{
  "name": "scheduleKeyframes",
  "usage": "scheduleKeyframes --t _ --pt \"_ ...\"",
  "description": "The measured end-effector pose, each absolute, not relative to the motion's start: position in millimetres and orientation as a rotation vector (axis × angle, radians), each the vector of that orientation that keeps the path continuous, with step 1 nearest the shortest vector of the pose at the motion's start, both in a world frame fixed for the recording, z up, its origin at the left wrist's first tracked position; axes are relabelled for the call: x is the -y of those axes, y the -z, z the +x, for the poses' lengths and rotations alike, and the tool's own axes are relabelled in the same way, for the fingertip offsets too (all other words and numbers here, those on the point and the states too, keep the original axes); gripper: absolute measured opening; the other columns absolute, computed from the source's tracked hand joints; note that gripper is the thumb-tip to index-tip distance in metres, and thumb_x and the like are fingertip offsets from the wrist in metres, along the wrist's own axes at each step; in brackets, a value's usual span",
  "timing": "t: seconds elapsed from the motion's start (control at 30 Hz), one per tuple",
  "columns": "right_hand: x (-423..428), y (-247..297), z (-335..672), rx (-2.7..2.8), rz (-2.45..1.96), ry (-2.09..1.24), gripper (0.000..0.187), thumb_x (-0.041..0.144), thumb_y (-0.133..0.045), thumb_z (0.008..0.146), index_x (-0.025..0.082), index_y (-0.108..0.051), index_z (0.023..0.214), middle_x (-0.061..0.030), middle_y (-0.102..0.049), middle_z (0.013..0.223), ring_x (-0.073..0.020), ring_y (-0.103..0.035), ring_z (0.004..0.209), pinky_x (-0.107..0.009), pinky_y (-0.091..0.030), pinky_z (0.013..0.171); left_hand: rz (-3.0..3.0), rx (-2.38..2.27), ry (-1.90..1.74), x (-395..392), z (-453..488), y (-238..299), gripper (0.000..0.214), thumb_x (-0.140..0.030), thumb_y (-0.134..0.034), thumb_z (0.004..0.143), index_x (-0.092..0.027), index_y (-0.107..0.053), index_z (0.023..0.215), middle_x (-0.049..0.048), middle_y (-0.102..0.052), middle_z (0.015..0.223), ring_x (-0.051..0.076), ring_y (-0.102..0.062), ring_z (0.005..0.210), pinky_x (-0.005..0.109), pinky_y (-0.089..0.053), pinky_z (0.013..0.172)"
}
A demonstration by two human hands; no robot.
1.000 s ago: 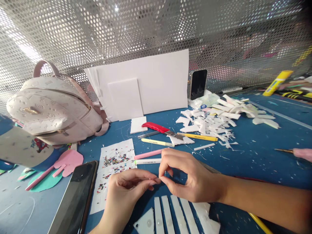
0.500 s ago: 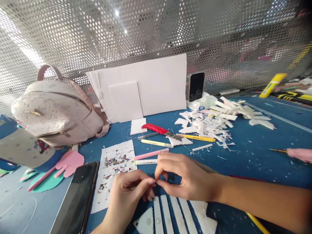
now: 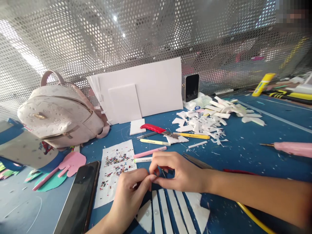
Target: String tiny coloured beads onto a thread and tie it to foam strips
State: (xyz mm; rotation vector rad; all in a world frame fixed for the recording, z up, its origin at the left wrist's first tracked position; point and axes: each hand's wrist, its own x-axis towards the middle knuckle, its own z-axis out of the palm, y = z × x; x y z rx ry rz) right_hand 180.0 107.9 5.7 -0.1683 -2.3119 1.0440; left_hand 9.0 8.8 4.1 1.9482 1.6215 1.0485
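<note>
My left hand (image 3: 130,191) and my right hand (image 3: 175,172) meet fingertip to fingertip low in the middle of the view. Both are pinched together on something too small to make out. Just below them lie several white foam strips (image 3: 170,211) with clear glue dots, side by side on the blue table (image 3: 243,156). To the left of my left hand lies a white sheet strewn with tiny coloured bits (image 3: 115,167). A pink pen (image 3: 149,152) and a white pen (image 3: 142,160) lie just beyond my fingers.
A black phone (image 3: 78,198) lies at the lower left, a pink backpack (image 3: 60,113) behind it. White boards (image 3: 146,89) lean on the perforated metal wall. A red knife (image 3: 156,129), pens, a heap of white foam scraps (image 3: 207,120) and a pink tool (image 3: 290,148) lie further right.
Both hands have shifted slightly left and down while staying pinched together. The view has tilted a little, so the table items sit lower and further left.
</note>
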Motion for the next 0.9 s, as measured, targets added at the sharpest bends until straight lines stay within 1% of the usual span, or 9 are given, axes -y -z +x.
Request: scheduleKeyframes --t 0.17,0.27,0.4,0.53,0.7,0.8,0.9 --pt "-108 -10 181 2.282 -0.205 -1.101 0.010 0.009 -0.060 0.082 0.018 -0.057 0.087 0.0016 -0.053 0.081 -0.0098 -0.043 0.067 -0.022 -0.038 0.058 2.039 -1.577 -1.077 -7 9 -6 0.041 -0.025 -0.047 0.096 -0.017 -0.053 0.056 -0.0036 -0.044 0.049 0.010 -0.043 0.046 0.022 -0.033 0.049" --pt "-110 -13 182 2.250 -0.283 -1.080 0.008 0.010 -0.057 0.085 0.017 -0.056 0.087 0.0012 -0.054 0.083 -0.0095 -0.044 0.067 -0.022 -0.038 0.058 2.161 -1.499 -1.115 -2 10 -7 0.037 -0.017 -0.047 0.094 -0.018 -0.054 0.058 -0.0022 -0.047 0.050 0.011 -0.045 0.046 0.023 -0.033 0.049" --pt "-112 -13 183 2.182 -0.377 -1.029 0.007 0.011 -0.053 0.086 0.018 -0.053 0.087 0.0005 -0.055 0.084 -0.0107 -0.047 0.071 -0.023 -0.036 0.057 2.404 -1.232 -1.149 2 11 -7 0.034 -0.007 -0.046 0.088 -0.021 -0.047 0.057 -0.0018 -0.047 0.049 0.013 -0.042 0.046 0.027 -0.029 0.048" --pt "-113 -11 182 2.171 -0.446 -1.015 0.006 0.013 -0.051 0.088 0.018 -0.054 0.088 0.0000 -0.055 0.084 -0.0114 -0.047 0.071 -0.023 -0.036 0.057 2.507 -1.071 -1.075 4 12 -8 0.032 -0.003 -0.047 0.084 -0.023 -0.043 0.059 -0.0026 -0.046 0.047 0.014 -0.040 0.046 0.030 -0.027 0.048" --pt "-115 -8 183 2.172 -0.502 -0.955 0.012 0.007 -0.049 0.085 0.017 -0.055 0.087 0.0003 -0.058 0.083 -0.0122 -0.050 0.075 -0.024 -0.037 0.063 2.436 -1.158 -1.095 5 11 -9 0.027 -0.006 -0.045 0.087 -0.021 -0.049 0.064 -0.0013 -0.051 0.053 0.013 -0.044 0.049 0.028 -0.032 0.050" --pt "-115 -10 184 2.197 -0.481 -0.903 0.019 0.004 -0.048 0.083 0.017 -0.059 0.092 -0.0007 -0.061 0.089 -0.0137 -0.052 0.081 -0.025 -0.039 0.068 2.254 -1.456 -1.144 2 10 -8 0.034 -0.013 -0.044 0.092 -0.020 -0.047 0.060 -0.0024 -0.048 0.052 0.011 -0.044 0.048 0.024 -0.032 0.049" --pt "-113 -14 184 2.257 -0.390 -0.886 0.022 0.004 -0.053 0.084 0.018 -0.062 0.098 -0.0013 -0.065 0.095 -0.0147 -0.053 0.086 -0.028 -0.042 0.076 1.990 -1.714 -1.137 -3 8 -7 0.040 -0.024 -0.042 0.096 -0.019 -0.047 0.057 -0.0028 -0.046 0.052 0.012 -0.044 0.050 0.023 -0.034 0.051"
